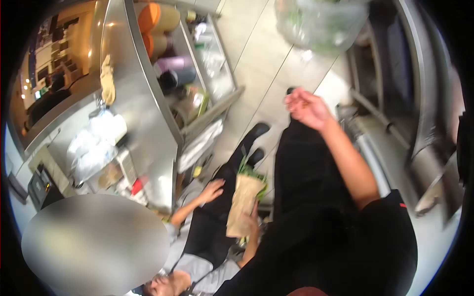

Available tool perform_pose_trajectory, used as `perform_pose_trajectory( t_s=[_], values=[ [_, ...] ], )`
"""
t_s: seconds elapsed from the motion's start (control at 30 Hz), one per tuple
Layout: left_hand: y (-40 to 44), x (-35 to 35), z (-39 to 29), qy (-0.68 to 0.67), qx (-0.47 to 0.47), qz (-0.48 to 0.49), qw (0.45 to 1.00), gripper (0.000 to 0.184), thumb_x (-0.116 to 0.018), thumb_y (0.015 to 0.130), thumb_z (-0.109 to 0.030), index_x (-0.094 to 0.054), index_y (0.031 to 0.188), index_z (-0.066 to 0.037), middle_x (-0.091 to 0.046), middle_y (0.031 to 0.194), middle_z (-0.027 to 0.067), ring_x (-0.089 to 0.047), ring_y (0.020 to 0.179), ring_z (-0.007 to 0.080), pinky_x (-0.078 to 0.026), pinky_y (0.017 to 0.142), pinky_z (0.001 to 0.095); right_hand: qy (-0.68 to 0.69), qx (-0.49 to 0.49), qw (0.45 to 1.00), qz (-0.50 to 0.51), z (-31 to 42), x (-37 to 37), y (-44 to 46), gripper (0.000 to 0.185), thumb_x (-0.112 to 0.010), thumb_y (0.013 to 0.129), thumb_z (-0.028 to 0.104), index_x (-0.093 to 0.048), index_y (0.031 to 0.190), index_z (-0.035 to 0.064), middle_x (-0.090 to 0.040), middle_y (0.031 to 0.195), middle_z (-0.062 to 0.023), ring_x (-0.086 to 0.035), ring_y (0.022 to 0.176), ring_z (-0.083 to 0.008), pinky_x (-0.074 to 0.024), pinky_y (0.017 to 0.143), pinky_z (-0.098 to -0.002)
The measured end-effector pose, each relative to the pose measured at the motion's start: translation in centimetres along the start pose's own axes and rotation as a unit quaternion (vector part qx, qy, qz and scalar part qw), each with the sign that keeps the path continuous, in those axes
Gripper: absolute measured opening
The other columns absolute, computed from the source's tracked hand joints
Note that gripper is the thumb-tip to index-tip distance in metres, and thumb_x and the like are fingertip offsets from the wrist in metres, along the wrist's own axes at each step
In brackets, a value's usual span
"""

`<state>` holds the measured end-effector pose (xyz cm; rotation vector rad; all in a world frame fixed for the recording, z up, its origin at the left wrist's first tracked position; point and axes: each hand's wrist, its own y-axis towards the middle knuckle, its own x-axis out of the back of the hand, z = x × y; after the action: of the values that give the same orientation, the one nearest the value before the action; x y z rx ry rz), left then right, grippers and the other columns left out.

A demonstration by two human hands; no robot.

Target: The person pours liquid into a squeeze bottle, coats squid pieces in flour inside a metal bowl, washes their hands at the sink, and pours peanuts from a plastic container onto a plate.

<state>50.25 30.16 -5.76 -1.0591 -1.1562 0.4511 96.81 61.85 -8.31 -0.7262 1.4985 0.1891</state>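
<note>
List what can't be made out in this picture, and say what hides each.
All in the head view:
Right hand: blur hides whether it holds anything.
Left hand: not visible; whether out of frame or covered can't be told.
Greens: the paper bag hides their lower part.
Plastic bag: cut by the top edge; cloudy film and blur obscure its contents.
Bright wrap: glare washes out what's inside.

i've got room ahead of my right hand [311, 109], over tiled floor [259, 64] between the crowded shelf unit [215, 112] and the plastic bag [321, 24]; leftward, a co-worker [207, 237] with a paper bag [244, 200] blocks me, rightward a metal unit [429, 130].
</note>
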Motion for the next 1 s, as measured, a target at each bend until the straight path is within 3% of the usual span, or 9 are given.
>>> perform_pose_trajectory(
  t_s=[0.07, 0.13, 0.23, 0.37, 0.43, 0.5, 0.57, 0.8, 1.0],
  values=[
    [-0.9, 4.5, 7.4, -0.244, -0.117, -0.005, 0.963, 0.073, -0.065, 0.074, -0.019, -0.028, 0.134, -0.003, -0.032, 0.139, 0.0144, -0.039, 0.122, 0.0296, -0.03, 0.1, 0.0407, -0.015, 0.004, 0.999, -0.028, 2.7, -3.1, 3.6, 0.02, -0.044, 0.092, 0.018, -0.055, 0.089, 0.002, -0.059, 0.09, -0.0142, -0.059, 0.071, -0.017, -0.0488, 0.06, -0.0259],
    [-3.1, 5.5, 11.3, -0.26, -0.193, -0.023, 0.946, 0.06, -0.061, 0.078, -0.016, -0.038, 0.132, -0.002, -0.037, 0.137, 0.0148, -0.042, 0.12, 0.0315, -0.032, 0.099, 0.0436, -0.161, -0.006, 0.96, -0.229, 5.5, -4.8, 6.8, 0.024, -0.042, 0.092, 0.018, -0.056, 0.076, 0.0062, -0.059, 0.067, -0.0059, -0.055, 0.058, -0.0128, -0.0437, 0.052, -0.0237],
    [-5.3, 4.0, 12.2, -0.352, -0.185, -0.066, 0.915, 0.03, -0.058, 0.079, -0.018, -0.06, 0.103, 0.0, -0.058, 0.111, 0.0172, -0.052, 0.109, 0.0329, -0.041, 0.089, 0.0437, -0.5, 0.072, 0.809, -0.301, 11.8, -10.5, 9.3, 0.019, -0.043, 0.083, 0.005, -0.061, 0.077, 0.0021, -0.059, 0.065, -0.0048, -0.051, 0.054, -0.0109, -0.0401, 0.045, -0.0238],
    [5.1, 13.5, 12.4, -0.372, -0.051, 0.014, 0.927, 0.027, -0.056, 0.079, -0.019, -0.061, 0.098, 0.0, -0.059, 0.106, 0.0177, -0.053, 0.102, 0.0336, -0.042, 0.085, 0.0439, -0.685, 0.222, 0.637, -0.273, 23.4, -22.4, 12.3, 0.016, -0.046, 0.078, -0.001, -0.061, 0.084, -0.0028, -0.06, 0.076, -0.0059, -0.055, 0.066, -0.0122, -0.0456, 0.06, -0.0238],
    [12.1, 19.6, 12.7, -0.36, -0.01, -0.002, 0.933, 0.025, -0.055, 0.08, -0.019, -0.061, 0.096, -0.001, -0.059, 0.103, 0.0179, -0.054, 0.099, 0.0339, -0.043, 0.083, 0.0439, -0.673, 0.245, 0.66, -0.228, 29.3, -28.7, 14.4, 0.021, -0.042, 0.079, -0.007, -0.059, 0.091, -0.0044, -0.061, 0.082, -0.0087, -0.058, 0.073, -0.0142, -0.0474, 0.066, -0.0246],
    [19.2, 26.0, 13.0, -0.354, 0.009, -0.038, 0.935, 0.024, -0.055, 0.08, -0.02, -0.061, 0.094, -0.001, -0.06, 0.1, 0.0181, -0.055, 0.096, 0.0342, -0.043, 0.082, 0.044, -0.534, 0.21, 0.806, -0.146, 33.9, -35.9, 16.9, 0.027, -0.038, 0.079, -0.013, -0.057, 0.097, -0.0051, -0.06, 0.088, -0.0116, -0.059, 0.08, -0.0164, -0.0499, 0.071, -0.0263],
    [25.7, 32.8, 13.7, -0.352, 0.024, -0.07, 0.933, 0.024, -0.054, 0.08, -0.02, -0.062, 0.091, -0.001, -0.06, 0.097, 0.0184, -0.055, 0.092, 0.0346, -0.044, 0.08, 0.0441, -0.471, 0.223, 0.852, -0.058, 35.7, -45.7, 17.6, 0.033, -0.034, 0.078, -0.015, -0.056, 0.1, -0.0052, -0.059, 0.094, -0.0138, -0.06, 0.086, -0.0189, -0.0511, 0.08, -0.0301],
    [46.9, 54.9, 17.5, -0.352, 0.06, -0.138, 0.924, 0.024, -0.051, 0.08, -0.022, -0.064, 0.083, -0.003, -0.062, 0.088, 0.0192, -0.058, 0.081, 0.0357, -0.046, 0.073, 0.0443, -0.539, 0.141, 0.765, 0.324, 36.1, -70.9, 16.5, 0.038, -0.047, 0.086, 0.004, -0.043, 0.122, -0.0056, -0.057, 0.111, -0.0194, -0.06, 0.092, -0.0265, -0.0482, 0.082, -0.0358],
    [64.3, 75.1, 21.7, 0.005, -0.093, -0.275, 0.957, 0.025, -0.05, 0.079, -0.023, -0.064, 0.077, -0.002, -0.063, 0.078, 0.0202, -0.06, 0.073, 0.0364, -0.047, 0.069, 0.044, -0.466, 0.438, 0.729, 0.243, 43.2, -73.7, 24.0, 0.037, -0.038, 0.072, -0.015, -0.051, 0.106, -0.0184, -0.058, 0.102, -0.0311, -0.064, 0.081, -0.0357, -0.0528, 0.072, -0.0365]
  ],
)
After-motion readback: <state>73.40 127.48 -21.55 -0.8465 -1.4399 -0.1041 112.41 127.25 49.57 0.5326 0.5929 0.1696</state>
